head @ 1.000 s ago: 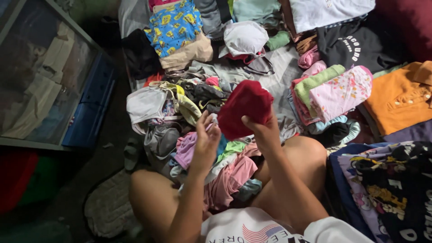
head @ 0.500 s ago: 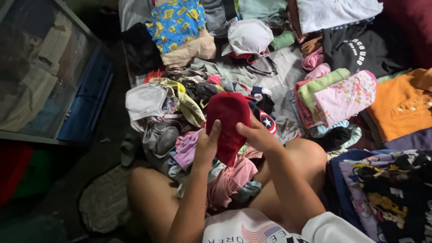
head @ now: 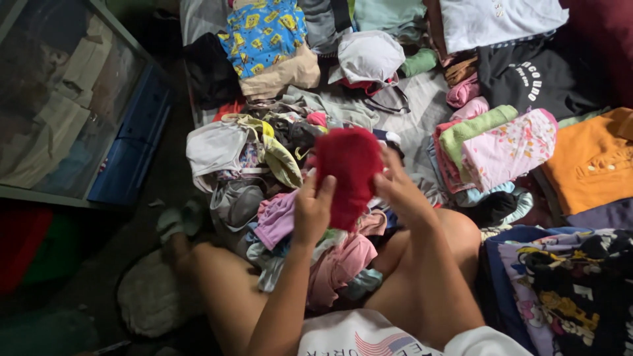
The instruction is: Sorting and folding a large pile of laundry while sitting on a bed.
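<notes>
A small dark red garment is held up between both hands over a heap of unfolded clothes. My left hand grips its lower left edge, thumb on the front. At the garment's right edge, my right hand pinches the cloth with the fingers behind it. My bare knees flank a pink garment in my lap.
Folded stacks lie to the right: a pink floral piece, an orange shirt, a black printed shirt and a dark patterned one. A blue cartoon-print garment sits at the back. A glass-fronted blue cabinet stands left.
The red garment went from a bunched lump in my right hand to being spread upright between both hands. My left hand has taken hold of it. My left leg stretched out leftward.
</notes>
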